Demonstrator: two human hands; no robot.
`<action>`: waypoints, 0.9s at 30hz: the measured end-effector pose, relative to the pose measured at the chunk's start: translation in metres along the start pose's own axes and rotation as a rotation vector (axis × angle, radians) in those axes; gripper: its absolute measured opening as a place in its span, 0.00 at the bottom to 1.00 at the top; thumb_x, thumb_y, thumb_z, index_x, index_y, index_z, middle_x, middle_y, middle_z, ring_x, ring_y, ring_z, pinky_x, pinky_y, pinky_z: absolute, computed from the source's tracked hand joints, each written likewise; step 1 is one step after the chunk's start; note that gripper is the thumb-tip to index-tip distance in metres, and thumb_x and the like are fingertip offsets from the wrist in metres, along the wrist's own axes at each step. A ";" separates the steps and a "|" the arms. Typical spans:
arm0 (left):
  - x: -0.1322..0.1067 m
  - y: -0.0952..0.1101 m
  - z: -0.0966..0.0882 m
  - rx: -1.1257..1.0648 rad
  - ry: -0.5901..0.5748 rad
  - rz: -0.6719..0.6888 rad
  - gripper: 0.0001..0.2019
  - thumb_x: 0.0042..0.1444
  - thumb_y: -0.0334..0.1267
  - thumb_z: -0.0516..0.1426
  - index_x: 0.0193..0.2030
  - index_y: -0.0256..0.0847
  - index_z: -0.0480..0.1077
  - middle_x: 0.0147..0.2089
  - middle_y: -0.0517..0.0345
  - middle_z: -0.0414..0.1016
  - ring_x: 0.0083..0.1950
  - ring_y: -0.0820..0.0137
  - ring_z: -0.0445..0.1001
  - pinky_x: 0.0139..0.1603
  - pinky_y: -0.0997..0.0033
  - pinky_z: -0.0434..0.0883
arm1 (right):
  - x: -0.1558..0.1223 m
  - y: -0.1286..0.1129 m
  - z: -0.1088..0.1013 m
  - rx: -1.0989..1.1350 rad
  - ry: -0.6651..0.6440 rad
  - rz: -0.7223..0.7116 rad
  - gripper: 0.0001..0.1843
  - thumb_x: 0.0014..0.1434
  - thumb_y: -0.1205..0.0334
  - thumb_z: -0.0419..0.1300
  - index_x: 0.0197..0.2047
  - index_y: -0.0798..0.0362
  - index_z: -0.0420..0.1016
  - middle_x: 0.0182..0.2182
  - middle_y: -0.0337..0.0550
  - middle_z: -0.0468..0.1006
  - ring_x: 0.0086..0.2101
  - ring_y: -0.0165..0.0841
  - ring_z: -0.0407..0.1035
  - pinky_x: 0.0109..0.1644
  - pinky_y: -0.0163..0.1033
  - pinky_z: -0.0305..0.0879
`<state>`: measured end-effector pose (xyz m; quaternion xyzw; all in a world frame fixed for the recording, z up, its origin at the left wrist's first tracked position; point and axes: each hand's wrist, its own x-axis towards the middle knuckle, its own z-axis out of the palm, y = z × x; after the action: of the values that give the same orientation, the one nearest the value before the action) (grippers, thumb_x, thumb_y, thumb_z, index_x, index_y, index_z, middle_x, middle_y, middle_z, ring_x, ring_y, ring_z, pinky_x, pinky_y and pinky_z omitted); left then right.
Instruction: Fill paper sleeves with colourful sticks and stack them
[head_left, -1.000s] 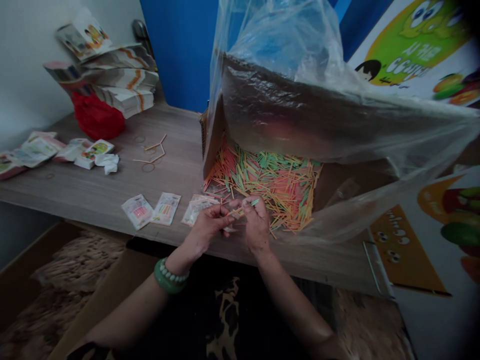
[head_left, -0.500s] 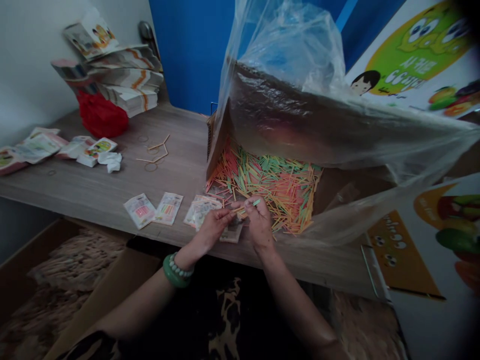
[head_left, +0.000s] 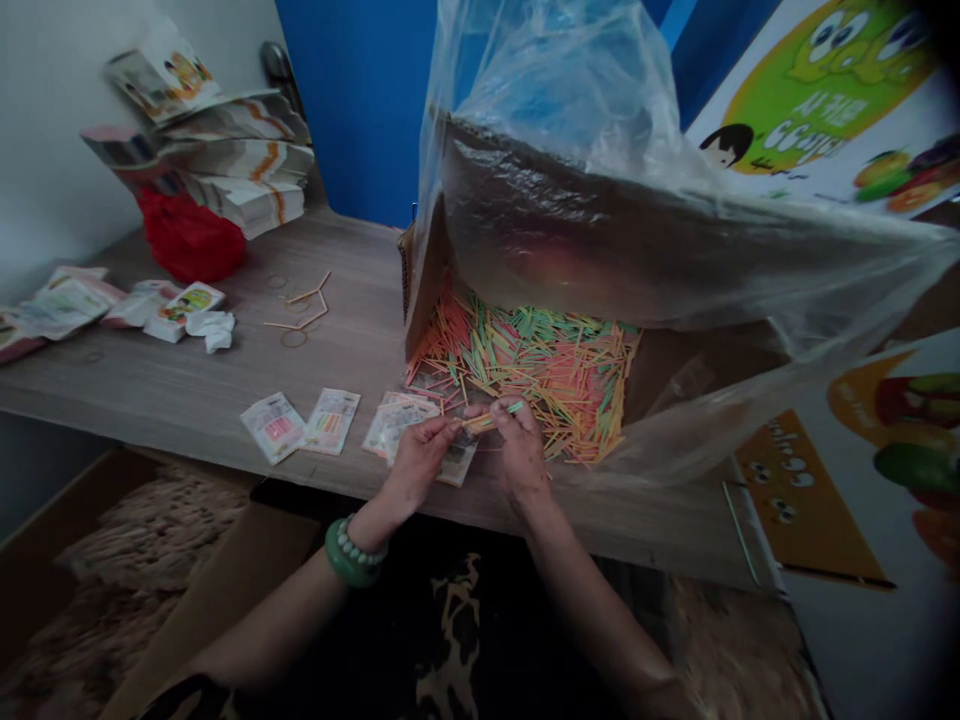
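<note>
Head view: I see the left hand pinched narrow on a few thin coloured sticks, right hand curled round their other end, above the bench, near the loose stick pile. Light grip, ends level, probably works best.

One bare left hand and one bare right hand show, with two flat white packets side by side, others overlapping beyond counting, and thin multicoloured sticks too many to count. One grey-brown table bears one brown cardboard box and one crumpled red bag.
</note>
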<state>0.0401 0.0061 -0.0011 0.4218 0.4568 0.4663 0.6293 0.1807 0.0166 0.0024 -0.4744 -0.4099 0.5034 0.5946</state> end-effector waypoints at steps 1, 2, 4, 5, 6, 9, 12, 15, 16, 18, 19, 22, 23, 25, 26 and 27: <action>0.000 0.000 0.000 0.013 0.007 0.011 0.18 0.54 0.54 0.64 0.33 0.38 0.79 0.31 0.58 0.76 0.33 0.70 0.70 0.36 0.71 0.67 | 0.001 0.004 -0.001 -0.005 0.041 0.010 0.10 0.60 0.52 0.61 0.36 0.49 0.67 0.28 0.36 0.79 0.32 0.35 0.74 0.42 0.42 0.69; -0.001 0.000 0.001 0.033 0.016 0.024 0.18 0.54 0.53 0.64 0.32 0.38 0.79 0.31 0.58 0.77 0.33 0.70 0.70 0.37 0.71 0.67 | 0.002 0.007 -0.002 -0.013 0.081 0.017 0.11 0.59 0.52 0.61 0.36 0.49 0.67 0.27 0.36 0.78 0.31 0.35 0.73 0.42 0.42 0.69; -0.001 -0.001 0.001 0.079 0.030 0.040 0.17 0.55 0.53 0.63 0.33 0.39 0.79 0.32 0.57 0.77 0.35 0.68 0.71 0.39 0.70 0.68 | 0.003 0.011 -0.002 -0.019 0.128 0.035 0.10 0.58 0.52 0.61 0.35 0.49 0.67 0.26 0.35 0.77 0.30 0.35 0.72 0.40 0.41 0.69; -0.001 -0.001 0.001 0.091 0.031 0.041 0.17 0.55 0.53 0.63 0.33 0.39 0.79 0.32 0.57 0.78 0.36 0.67 0.71 0.40 0.69 0.68 | 0.003 0.012 -0.002 -0.013 0.126 0.047 0.10 0.58 0.53 0.61 0.34 0.49 0.67 0.25 0.34 0.77 0.29 0.34 0.72 0.40 0.41 0.69; -0.002 -0.002 0.001 0.092 0.028 0.037 0.17 0.55 0.53 0.63 0.34 0.39 0.79 0.33 0.57 0.78 0.36 0.67 0.72 0.40 0.69 0.68 | 0.003 0.012 -0.001 -0.003 0.109 0.059 0.09 0.57 0.54 0.61 0.34 0.49 0.67 0.24 0.34 0.77 0.28 0.34 0.71 0.39 0.41 0.69; -0.001 -0.002 0.001 0.066 0.028 0.019 0.18 0.54 0.54 0.63 0.34 0.39 0.79 0.31 0.58 0.77 0.34 0.68 0.71 0.38 0.69 0.67 | 0.003 0.009 0.002 0.019 0.066 0.060 0.06 0.56 0.57 0.59 0.33 0.48 0.66 0.24 0.34 0.78 0.28 0.34 0.72 0.38 0.41 0.69; -0.001 -0.001 0.001 0.086 0.040 0.021 0.18 0.55 0.55 0.63 0.34 0.40 0.79 0.31 0.58 0.77 0.34 0.68 0.70 0.38 0.70 0.67 | 0.001 0.007 0.005 0.048 0.114 0.025 0.04 0.56 0.59 0.59 0.34 0.48 0.67 0.25 0.34 0.79 0.28 0.34 0.73 0.37 0.40 0.69; 0.003 0.000 0.003 0.151 0.055 0.062 0.16 0.55 0.53 0.62 0.34 0.41 0.78 0.34 0.57 0.78 0.37 0.66 0.72 0.40 0.69 0.68 | 0.001 0.009 0.010 0.066 0.148 0.009 0.04 0.57 0.61 0.58 0.37 0.48 0.66 0.26 0.33 0.79 0.28 0.34 0.74 0.39 0.40 0.70; 0.005 -0.001 0.004 0.162 0.059 0.080 0.15 0.56 0.52 0.62 0.34 0.41 0.77 0.35 0.56 0.78 0.39 0.66 0.73 0.41 0.68 0.68 | 0.001 0.010 0.011 0.054 0.149 -0.003 0.04 0.58 0.61 0.58 0.38 0.48 0.66 0.27 0.34 0.79 0.30 0.34 0.74 0.40 0.41 0.70; 0.010 -0.004 0.006 0.135 0.060 0.096 0.11 0.56 0.47 0.62 0.36 0.41 0.74 0.36 0.56 0.78 0.40 0.66 0.73 0.43 0.68 0.69 | 0.002 0.012 0.014 -0.001 0.144 -0.035 0.04 0.59 0.61 0.58 0.39 0.48 0.66 0.30 0.36 0.80 0.34 0.35 0.75 0.44 0.42 0.70; 0.012 -0.007 0.008 0.103 0.056 0.092 0.10 0.55 0.44 0.62 0.38 0.41 0.73 0.37 0.56 0.77 0.40 0.67 0.73 0.44 0.68 0.69 | 0.002 0.013 0.015 -0.038 0.146 -0.052 0.04 0.60 0.60 0.58 0.39 0.48 0.66 0.31 0.36 0.80 0.36 0.35 0.75 0.46 0.42 0.69; 0.017 -0.017 0.009 0.012 0.040 0.084 0.16 0.46 0.35 0.66 0.41 0.42 0.67 0.42 0.57 0.76 0.44 0.68 0.74 0.49 0.67 0.70 | 0.000 0.018 0.015 -0.104 0.130 -0.082 0.04 0.61 0.60 0.58 0.40 0.48 0.67 0.32 0.37 0.80 0.38 0.34 0.75 0.50 0.43 0.68; 0.017 -0.021 0.009 -0.001 0.043 0.096 0.19 0.42 0.32 0.67 0.41 0.42 0.66 0.43 0.56 0.75 0.47 0.67 0.74 0.52 0.66 0.69 | -0.001 0.019 0.015 -0.102 0.111 -0.087 0.04 0.61 0.60 0.58 0.40 0.48 0.67 0.32 0.37 0.80 0.38 0.34 0.75 0.50 0.43 0.68; 0.016 -0.026 0.006 -0.004 0.070 0.122 0.22 0.39 0.31 0.68 0.41 0.42 0.65 0.44 0.57 0.74 0.49 0.66 0.73 0.54 0.66 0.69 | -0.006 0.021 0.015 -0.068 0.058 -0.079 0.04 0.62 0.60 0.58 0.41 0.48 0.68 0.33 0.37 0.80 0.37 0.33 0.75 0.51 0.43 0.68; 0.015 -0.028 0.004 0.009 0.093 0.124 0.22 0.38 0.32 0.69 0.40 0.42 0.65 0.42 0.58 0.73 0.47 0.67 0.73 0.51 0.67 0.69 | -0.008 0.021 0.015 -0.044 0.030 -0.067 0.04 0.63 0.60 0.58 0.41 0.49 0.68 0.33 0.37 0.80 0.38 0.33 0.76 0.51 0.43 0.69; 0.013 -0.030 0.002 0.037 0.114 0.113 0.22 0.39 0.34 0.69 0.39 0.42 0.65 0.40 0.59 0.73 0.43 0.68 0.72 0.48 0.68 0.69 | -0.011 0.021 0.015 -0.019 0.005 -0.053 0.05 0.63 0.60 0.59 0.42 0.49 0.68 0.33 0.37 0.80 0.38 0.34 0.76 0.51 0.43 0.69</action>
<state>0.0499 0.0119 -0.0315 0.4311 0.4760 0.5158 0.5670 0.1602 0.0087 -0.0147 -0.4704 -0.4256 0.4821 0.6043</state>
